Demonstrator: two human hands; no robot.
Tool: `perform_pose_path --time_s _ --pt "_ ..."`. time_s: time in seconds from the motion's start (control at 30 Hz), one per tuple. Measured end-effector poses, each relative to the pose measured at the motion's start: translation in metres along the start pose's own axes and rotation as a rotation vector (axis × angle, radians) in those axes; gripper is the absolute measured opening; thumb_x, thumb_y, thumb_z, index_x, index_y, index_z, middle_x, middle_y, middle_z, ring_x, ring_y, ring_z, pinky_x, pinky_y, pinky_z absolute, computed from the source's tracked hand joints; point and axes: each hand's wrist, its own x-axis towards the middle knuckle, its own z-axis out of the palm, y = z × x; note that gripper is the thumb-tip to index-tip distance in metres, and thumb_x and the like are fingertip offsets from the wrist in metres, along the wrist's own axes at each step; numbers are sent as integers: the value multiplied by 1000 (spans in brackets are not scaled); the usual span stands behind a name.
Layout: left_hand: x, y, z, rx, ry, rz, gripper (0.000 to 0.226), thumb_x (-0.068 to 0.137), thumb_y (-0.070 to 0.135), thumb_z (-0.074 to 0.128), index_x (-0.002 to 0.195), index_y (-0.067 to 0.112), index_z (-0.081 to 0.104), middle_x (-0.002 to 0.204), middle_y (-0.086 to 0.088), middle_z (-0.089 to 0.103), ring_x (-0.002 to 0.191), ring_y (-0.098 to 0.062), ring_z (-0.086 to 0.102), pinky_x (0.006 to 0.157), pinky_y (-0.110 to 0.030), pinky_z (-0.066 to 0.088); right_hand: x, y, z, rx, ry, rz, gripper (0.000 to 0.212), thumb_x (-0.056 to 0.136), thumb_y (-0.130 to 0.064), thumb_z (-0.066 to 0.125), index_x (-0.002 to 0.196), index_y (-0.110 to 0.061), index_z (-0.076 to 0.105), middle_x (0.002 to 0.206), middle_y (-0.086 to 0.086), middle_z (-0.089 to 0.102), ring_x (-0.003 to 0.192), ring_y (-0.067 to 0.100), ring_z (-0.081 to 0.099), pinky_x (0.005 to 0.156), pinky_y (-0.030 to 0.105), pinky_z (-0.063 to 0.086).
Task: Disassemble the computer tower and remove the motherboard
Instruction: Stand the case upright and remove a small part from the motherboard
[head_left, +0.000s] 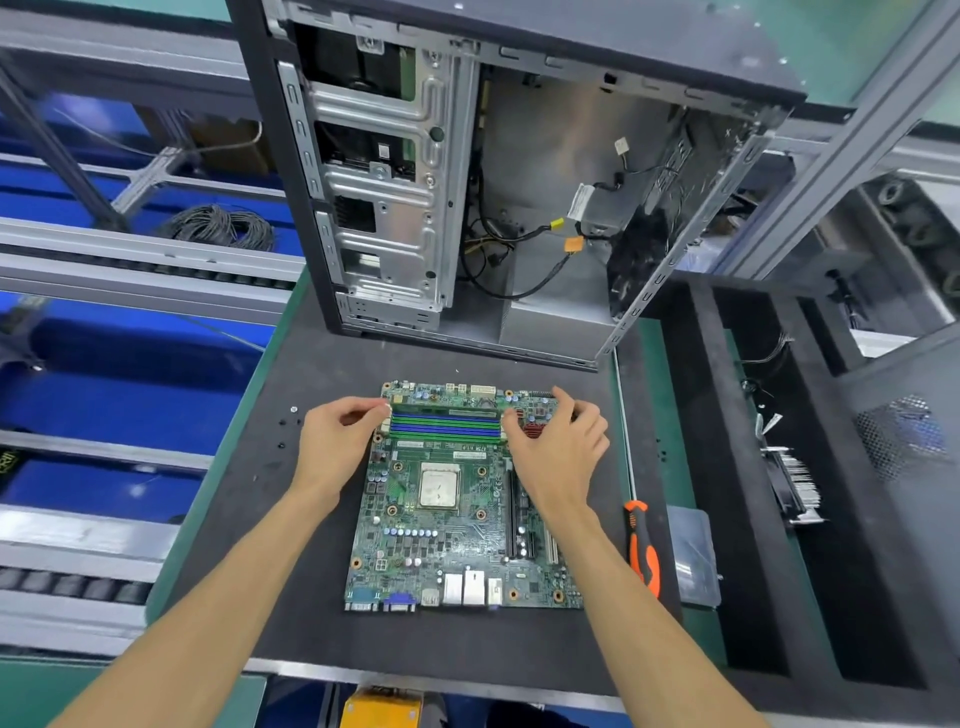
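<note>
Head cam view: the motherboard (457, 499) is already out and lying flat on the dark foam mat (311, 597), dead centre. The open tower case (519, 171) stands at 12 o'clock, side panel off, loose cables (524, 244) dangling inside. Left hand (337, 441) sits at the board's 11 o'clock corner, fingers curled, tips pinching at the left end of the RAM slots (447, 423) (blue and green ones). Right hand (561, 447) mirrors it at 1 o'clock, thumb and fingers curled onto the right end of the same slots. An orange-and-black screwdriver (643, 545) lies at 3 o'clock, just beside the mat edge, with a clear plastic box (693, 561) next to it. A few small screws (291, 421) sit at 9 o'clock.
</note>
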Motion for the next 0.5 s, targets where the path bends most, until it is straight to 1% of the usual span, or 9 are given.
perform_pose_path --time_s 0.07,0.17,0.27,0.37,0.43,0.5 --pt "4 2 5 -15 47 -47 6 85 22 73 81 26 77 79 13 74 76 -1 67 66 -14 45 0 0 2 -18 13 -6 74 86 -61 59 142 -13 48 125 10 44 120 29 39 104 44 28" --pt "6 6 16 -10 129 -94 11 84 19 70 74 19 73 72 3 71 66 -8 61 59 -19 44 1 0 4 -34 22 -12 74 86 -61 58 141 -13 48 124 9 44 119 29 38 104 44 28" --pt "4 7 24 34 209 -77 17 85 22 69 67 20 68 61 6 65 57 -8 55 56 -22 42 2 0 6 -50 26 -17 74 86 -61 57 141 -12 48 123 9 44 117 28 38 103 45 28" --pt "5 10 26 25 233 -108 20 84 23 69 65 15 68 54 3 61 52 -12 51 55 -24 41 2 0 7 -68 34 -23 74 86 -61 56 140 -11 48 121 9 44 115 28 38 102 45 29" --pt "8 12 25 31 234 -141 24 84 24 68 67 7 69 54 -2 59 52 -14 49 56 -25 41 2 0 8 -79 37 -27 74 87 -61 55 140 -10 48 120 8 44 115 28 38 101 45 29" --pt "11 14 23 39 229 -171 27 84 23 69 70 0 69 56 -5 59 51 -13 47 53 -25 41 2 0 8 -81 41 -30 73 87 -60 55 140 -10 48 120 9 44 115 28 38 101 45 29"
